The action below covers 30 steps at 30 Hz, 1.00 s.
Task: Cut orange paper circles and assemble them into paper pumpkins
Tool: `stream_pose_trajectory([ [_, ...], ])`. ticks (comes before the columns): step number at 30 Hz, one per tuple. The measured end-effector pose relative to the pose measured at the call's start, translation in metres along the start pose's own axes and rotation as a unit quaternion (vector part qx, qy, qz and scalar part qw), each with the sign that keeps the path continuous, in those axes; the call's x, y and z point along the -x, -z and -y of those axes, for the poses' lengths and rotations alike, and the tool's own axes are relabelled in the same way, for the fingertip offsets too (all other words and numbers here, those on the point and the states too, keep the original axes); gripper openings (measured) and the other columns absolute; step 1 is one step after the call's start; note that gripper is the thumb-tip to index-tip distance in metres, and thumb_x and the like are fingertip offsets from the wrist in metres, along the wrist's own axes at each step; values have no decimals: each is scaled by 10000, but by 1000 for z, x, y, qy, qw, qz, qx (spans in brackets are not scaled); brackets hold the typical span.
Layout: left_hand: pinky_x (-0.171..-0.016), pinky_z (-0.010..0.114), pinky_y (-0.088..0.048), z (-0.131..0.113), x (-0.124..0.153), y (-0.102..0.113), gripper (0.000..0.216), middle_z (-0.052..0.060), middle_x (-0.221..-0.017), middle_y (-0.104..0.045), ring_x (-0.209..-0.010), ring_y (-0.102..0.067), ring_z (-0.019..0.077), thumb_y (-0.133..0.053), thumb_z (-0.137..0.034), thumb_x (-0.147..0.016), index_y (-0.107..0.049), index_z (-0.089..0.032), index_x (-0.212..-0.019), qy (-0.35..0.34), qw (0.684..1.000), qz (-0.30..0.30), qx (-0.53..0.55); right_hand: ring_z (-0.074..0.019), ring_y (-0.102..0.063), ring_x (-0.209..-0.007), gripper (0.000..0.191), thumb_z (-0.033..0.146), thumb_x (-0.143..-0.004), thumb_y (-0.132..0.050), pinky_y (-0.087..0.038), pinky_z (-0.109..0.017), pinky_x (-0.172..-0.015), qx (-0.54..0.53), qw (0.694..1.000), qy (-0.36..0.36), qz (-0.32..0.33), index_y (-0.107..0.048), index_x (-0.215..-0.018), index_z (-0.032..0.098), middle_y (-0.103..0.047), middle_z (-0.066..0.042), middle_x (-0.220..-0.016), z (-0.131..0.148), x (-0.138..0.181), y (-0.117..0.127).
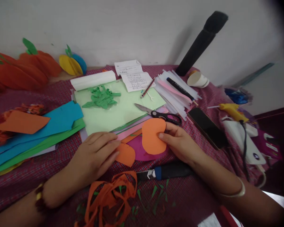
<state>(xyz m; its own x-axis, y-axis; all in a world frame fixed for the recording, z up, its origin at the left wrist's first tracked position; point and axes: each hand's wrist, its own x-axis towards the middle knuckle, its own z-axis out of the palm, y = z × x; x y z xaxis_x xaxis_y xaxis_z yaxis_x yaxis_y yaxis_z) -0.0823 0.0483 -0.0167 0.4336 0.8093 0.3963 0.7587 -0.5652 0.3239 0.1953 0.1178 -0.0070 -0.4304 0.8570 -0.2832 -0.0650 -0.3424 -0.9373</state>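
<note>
Pinched between the thumb and fingers of my right hand (180,140) is a rounded orange paper cutout (153,136), held above the stack of papers. My left hand (97,154) lies palm down, fingers stretched to the right, their tips on a second orange paper piece (126,155). That piece's left end is hidden under the fingers. Magenta paper (140,151) shows between the two orange pieces. Black-handled scissors (159,115) rest just beyond the right hand. Nearer to me is a box cutter (165,171) with a black and blue handle, partly behind my right wrist.
Curled orange paper offcuts (109,198) lie in front. Green leaf cutouts (101,97) sit on pale green sheets (123,110). Blue paper (59,118) is at left, by paper pumpkins (38,64). On the right are a phone (207,127), glue sticks (167,91) and a yellow glue gun (233,111).
</note>
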Motion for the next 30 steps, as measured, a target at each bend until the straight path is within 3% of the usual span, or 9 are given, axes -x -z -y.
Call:
stream_pose_trajectory([
  [4,-905,383,-477,4,-5,-2,196,88,-1058,-674,-994,-605,220,-544,-255,-861,-661,-188,-1003,33,998,14,44,-173,-670,-889,314,330,-711,-756,-523,-367,-874,0,1000,18,2,-663,-985,208,-712,-31,-983,-2,-6,-3],
  [7,-799,313,-507,-4,-17,14,208,61,-966,-686,-896,-625,195,-516,-321,-876,-666,-195,-947,131,983,-3,125,-183,-663,-905,341,308,-681,-762,-516,-383,-886,4,999,35,0,-657,-987,200,-706,-36,-987,2,-10,-4],
  [10,-679,263,-503,-26,-27,42,224,18,-859,-685,-787,-626,178,-508,-369,-871,-664,-214,-917,248,955,-71,147,-205,-648,-960,365,259,-671,-749,-522,-389,-884,2,998,57,0,-644,-1016,202,-700,-49,-1003,14,-9,-7],
  [14,-687,269,-500,-64,-31,65,225,1,-822,-682,-775,-621,182,-537,-403,-846,-669,-226,-891,263,951,-100,129,-236,-637,-983,407,230,-680,-720,-556,-381,-801,-3,998,62,10,-618,-1073,199,-686,-75,-1053,31,-1,-19],
  [17,-744,290,-498,-78,-30,58,277,25,-883,-691,-819,-622,188,-502,-424,-868,-672,-207,-894,253,955,-84,133,-229,-647,-944,442,216,-656,-729,-561,-372,-775,-24,997,64,24,-608,-1081,191,-680,-78,-1067,32,5,-34],
  [21,-760,312,-511,-73,-30,32,350,47,-934,-711,-847,-636,205,-460,-446,-878,-683,-184,-947,255,951,-32,172,-206,-641,-950,443,242,-632,-748,-537,-370,-854,-27,995,81,42,-604,-1049,200,-679,-48,-1055,19,6,-56],
  [25,-804,329,-514,-62,-25,11,293,55,-977,-716,-888,-649,213,-526,-388,-844,-687,-180,-973,247,945,-53,210,-191,-627,-947,390,269,-654,-738,-511,-361,-894,-1,993,79,85,-600,-1012,199,-682,-22,-1019,6,3,-68],
  [30,-724,296,-510,-54,-21,17,251,43,-875,-716,-784,-649,197,-542,-364,-820,-685,-175,-902,257,952,-29,166,-177,-611,-936,305,256,-731,-679,-505,-336,-851,89,981,97,146,-584,-1016,199,-663,-28,-1009,7,-3,-62],
])
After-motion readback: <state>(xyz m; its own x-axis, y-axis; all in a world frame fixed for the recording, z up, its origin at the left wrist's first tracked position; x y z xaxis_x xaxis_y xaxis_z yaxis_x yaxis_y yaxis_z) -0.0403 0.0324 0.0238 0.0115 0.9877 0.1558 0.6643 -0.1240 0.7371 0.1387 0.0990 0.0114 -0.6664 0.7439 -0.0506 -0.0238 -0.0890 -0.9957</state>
